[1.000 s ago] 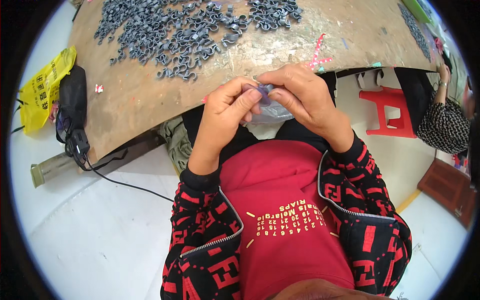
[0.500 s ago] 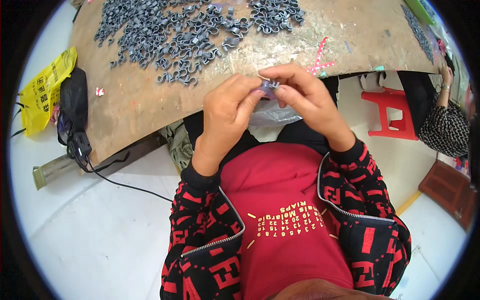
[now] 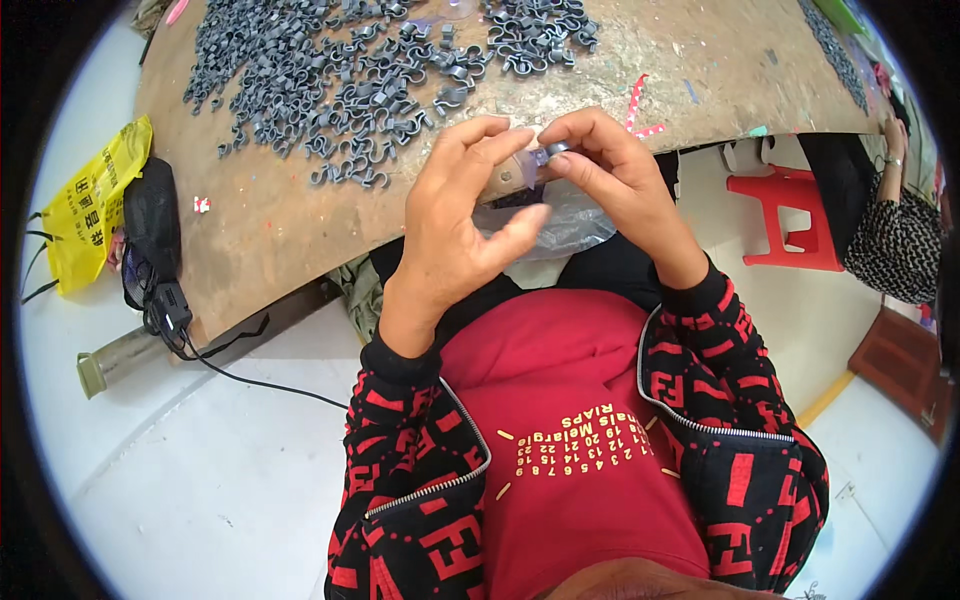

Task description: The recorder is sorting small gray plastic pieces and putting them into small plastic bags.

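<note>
Between the thumb and fingers of my right hand (image 3: 620, 170) is a small grey plastic clip (image 3: 557, 149), raised over the table's near edge. A translucent purple piece (image 3: 529, 168) sits at the clip's left side; whether it is joined to the clip, I cannot tell. My left hand (image 3: 455, 205) is open just left of it, thumb spread well away from the fingers. Its fingertips come close to the purple piece, and contact is unclear. Many similar grey clips (image 3: 380, 100) lie heaped on the worn wooden table (image 3: 300, 225) beyond my hands.
Under my hands, at my lap, lies a clear plastic bag (image 3: 565, 232). Red dotted tape (image 3: 635, 105) is on the table. A yellow bag (image 3: 95, 215) and black pouch (image 3: 152, 215) hang at the left. Rightward are a red stool (image 3: 780, 215) and another person's arm (image 3: 890, 170).
My left hand has let go of the small piece and opened, its thumb swinging down and away. My right hand keeps the clip, and the purple piece shows more fully.
</note>
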### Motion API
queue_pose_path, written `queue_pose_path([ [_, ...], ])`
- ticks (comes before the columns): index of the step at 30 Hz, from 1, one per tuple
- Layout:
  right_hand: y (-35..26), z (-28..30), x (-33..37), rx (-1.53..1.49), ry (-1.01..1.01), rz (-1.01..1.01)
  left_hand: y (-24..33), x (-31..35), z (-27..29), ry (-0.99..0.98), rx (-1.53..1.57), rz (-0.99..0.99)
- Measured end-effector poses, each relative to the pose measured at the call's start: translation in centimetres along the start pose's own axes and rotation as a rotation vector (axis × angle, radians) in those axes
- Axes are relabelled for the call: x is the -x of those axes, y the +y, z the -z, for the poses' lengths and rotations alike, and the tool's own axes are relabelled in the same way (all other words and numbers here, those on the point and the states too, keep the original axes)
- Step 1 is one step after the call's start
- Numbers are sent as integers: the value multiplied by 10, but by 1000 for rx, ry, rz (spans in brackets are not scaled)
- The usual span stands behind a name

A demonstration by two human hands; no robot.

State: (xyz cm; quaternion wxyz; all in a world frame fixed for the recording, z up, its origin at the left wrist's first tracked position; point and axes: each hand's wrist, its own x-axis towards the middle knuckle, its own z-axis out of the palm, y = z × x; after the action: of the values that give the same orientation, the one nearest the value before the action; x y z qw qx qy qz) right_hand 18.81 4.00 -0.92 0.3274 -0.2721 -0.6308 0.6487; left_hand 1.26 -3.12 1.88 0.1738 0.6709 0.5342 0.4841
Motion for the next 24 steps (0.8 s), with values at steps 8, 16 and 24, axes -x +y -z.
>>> queue_pose_path([
  [8,15,4,-23,777,59,398,-35,4,-12,-3,-86,76],
  [16,18,6,-29,901,63,427,-35,1,-14,-4,-108,36],
  [24,13,6,-30,903,8,451,-38,8,-23,47,-47,139],
])
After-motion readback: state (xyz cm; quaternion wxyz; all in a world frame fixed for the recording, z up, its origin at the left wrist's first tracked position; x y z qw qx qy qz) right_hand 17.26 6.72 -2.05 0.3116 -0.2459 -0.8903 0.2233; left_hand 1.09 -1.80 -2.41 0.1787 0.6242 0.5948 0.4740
